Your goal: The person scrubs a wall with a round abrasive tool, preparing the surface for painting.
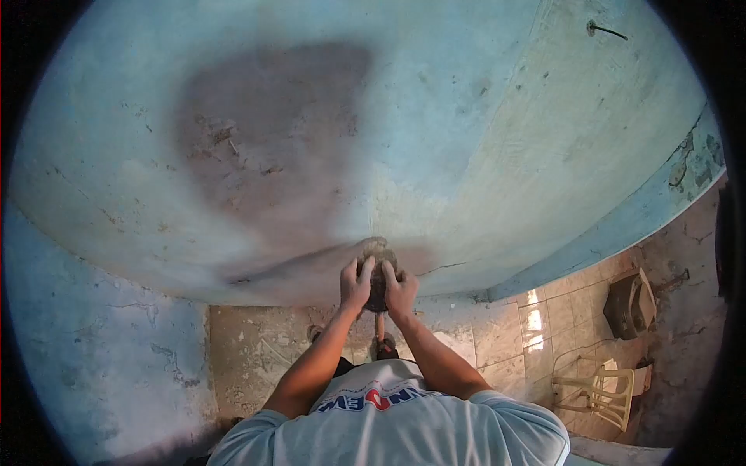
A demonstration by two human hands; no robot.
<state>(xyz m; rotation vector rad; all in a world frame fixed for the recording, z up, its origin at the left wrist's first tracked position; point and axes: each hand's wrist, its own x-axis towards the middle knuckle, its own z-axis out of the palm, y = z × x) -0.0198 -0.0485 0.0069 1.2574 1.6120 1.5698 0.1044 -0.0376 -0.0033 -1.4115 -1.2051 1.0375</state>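
A dark grey, dusty, rounded piece [378,286] with a paler top edge is gripped between my two hands, near the lower part of the blue-green wall [458,147]. My left hand [356,287] is closed on its left side, thumb pressed over the face. On the opposite side my right hand [400,292] grips it the same way. The kind of thing it is I cannot tell. Its top end overlaps the wall in this view, and my forearms stretch forward from the body.
The wall carries scraped patches, cracks and a short wire [606,31] sticking out at upper right. A yellowish plastic chair [614,396] stands at lower right, with a dark box-shaped object [628,305] behind it. Dusty tiled floor [497,334] lies below; another blue wall [116,349] borders the left.
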